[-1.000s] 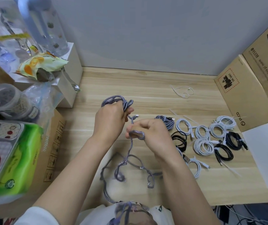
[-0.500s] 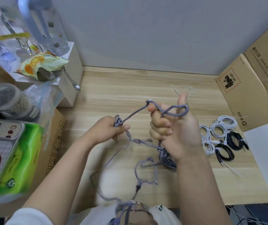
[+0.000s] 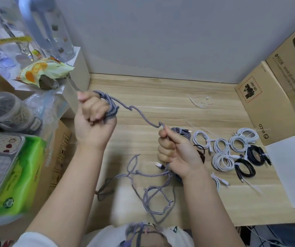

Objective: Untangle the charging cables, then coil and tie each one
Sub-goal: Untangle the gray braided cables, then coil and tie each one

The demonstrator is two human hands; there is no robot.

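Observation:
A purple braided cable stretches between my two hands above the wooden desk. My left hand, raised at the left, grips several coiled loops of it. My right hand, lower and to the right, grips the running strand in a fist. Below my right hand the rest of the cable hangs in a loose tangle toward my lap, with a white plug beside my fingers. A coiled purple cable lies just behind my right hand.
Several tied white coils and black coils lie in rows at the right. Loose white ties lie farther back. Cardboard boxes wall the right side, with a white sheet below. Boxes, jars and a green pack crowd the left.
My left hand has risen up and left with loops of the cable around it. My right hand has dropped and slid along the strand, which now runs taut between the hands.

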